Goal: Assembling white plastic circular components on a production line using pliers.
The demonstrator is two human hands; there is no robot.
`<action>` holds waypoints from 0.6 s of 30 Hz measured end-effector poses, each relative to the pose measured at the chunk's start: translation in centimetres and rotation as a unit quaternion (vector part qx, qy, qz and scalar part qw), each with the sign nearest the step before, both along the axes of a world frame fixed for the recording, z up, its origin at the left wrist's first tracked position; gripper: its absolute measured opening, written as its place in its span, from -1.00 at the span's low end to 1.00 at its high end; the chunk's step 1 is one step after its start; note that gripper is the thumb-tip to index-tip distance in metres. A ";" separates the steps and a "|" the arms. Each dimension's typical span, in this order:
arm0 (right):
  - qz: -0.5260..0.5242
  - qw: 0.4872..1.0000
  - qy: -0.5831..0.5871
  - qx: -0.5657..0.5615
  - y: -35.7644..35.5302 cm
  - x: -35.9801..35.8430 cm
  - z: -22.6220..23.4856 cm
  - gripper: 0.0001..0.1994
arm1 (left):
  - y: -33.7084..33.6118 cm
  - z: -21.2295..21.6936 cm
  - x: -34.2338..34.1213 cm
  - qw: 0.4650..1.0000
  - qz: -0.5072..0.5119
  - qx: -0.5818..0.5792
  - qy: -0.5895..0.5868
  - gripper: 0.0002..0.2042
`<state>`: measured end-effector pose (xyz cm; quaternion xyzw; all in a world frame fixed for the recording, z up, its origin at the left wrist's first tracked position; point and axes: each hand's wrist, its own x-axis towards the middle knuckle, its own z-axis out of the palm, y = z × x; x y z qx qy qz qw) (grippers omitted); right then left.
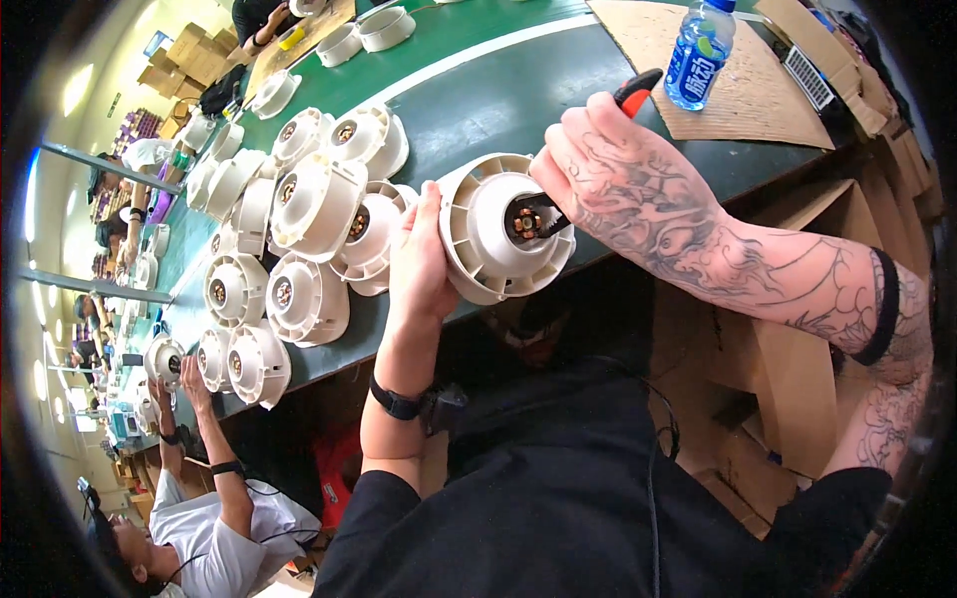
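Observation:
My left hand grips the left rim of a white round plastic fan housing, thumb up along its edge. The housing is tilted toward me at the table's front edge, with a copper-coloured part in the dark opening of its hub. Closed in a fist, my right hand holds a hand tool with a black and orange handle. Its dark end reaches into the hub opening beside the copper part. My fist hides the middle of the tool, so I cannot tell its exact kind.
Several similar white housings crowd the green table to the left, some stacked. A blue-capped bottle stands on flat cardboard at the far right. Cardboard boxes lie below right. A co-worker handles another housing at lower left.

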<state>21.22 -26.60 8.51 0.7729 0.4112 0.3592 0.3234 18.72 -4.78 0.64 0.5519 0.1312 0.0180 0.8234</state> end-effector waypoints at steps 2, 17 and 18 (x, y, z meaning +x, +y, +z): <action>0.008 1.000 -0.022 -0.010 0.8 0.3 -0.2 -0.88 | 1.1 0.2 0.3 0.999 -0.027 0.030 0.009 -0.65; -0.029 0.996 0.060 -0.053 3.2 -0.2 1.2 -0.86 | 1.6 -0.4 1.6 0.999 -0.026 -0.007 0.020 -0.65; -0.045 0.995 0.072 -0.052 3.0 -0.3 1.4 -0.86 | 1.2 -0.3 1.7 1.000 -0.015 0.015 0.020 -0.64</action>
